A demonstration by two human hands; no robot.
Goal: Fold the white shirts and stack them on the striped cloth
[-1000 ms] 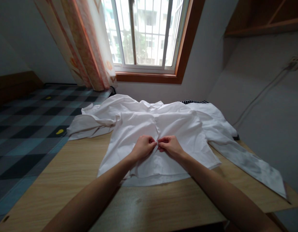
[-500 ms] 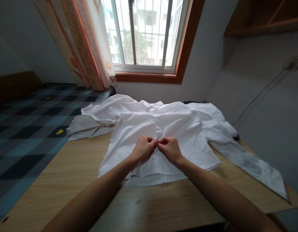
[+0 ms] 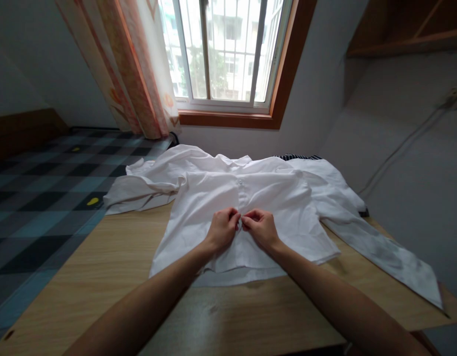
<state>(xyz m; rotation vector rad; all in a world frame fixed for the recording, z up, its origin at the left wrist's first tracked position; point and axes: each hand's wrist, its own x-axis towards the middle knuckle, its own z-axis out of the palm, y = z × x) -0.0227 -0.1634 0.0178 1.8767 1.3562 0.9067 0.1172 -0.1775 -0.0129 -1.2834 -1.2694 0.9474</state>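
A white shirt [image 3: 202, 198] lies spread on a wooden table [image 3: 120, 257], its sleeves out to both sides and its hem towards me. My left hand [image 3: 224, 228] pinches the front placket near the middle of the shirt, fingers closed. Right beside it, my right hand [image 3: 261, 227] pinches the facing edge of the placket, thumb against forefinger. A narrow gap separates the fingertips. Any button between them is hidden by my fingers. One small button [image 3: 240, 182] shows higher up on the placket.
Left of the table is a bed with a checked sheet [image 3: 39, 198]. A curtain [image 3: 139, 79] hangs beside the barred window [image 3: 228, 54] behind. Striped dark cloth [image 3: 298, 157] pokes out past the shirt. A cable [image 3: 399, 148] runs down the right wall below a wooden shelf [image 3: 406, 47].
My fingertips have drawn slightly apart, the left hand shifting a little. The placket above them is a bit more puckered. The shirt otherwise lies as before.
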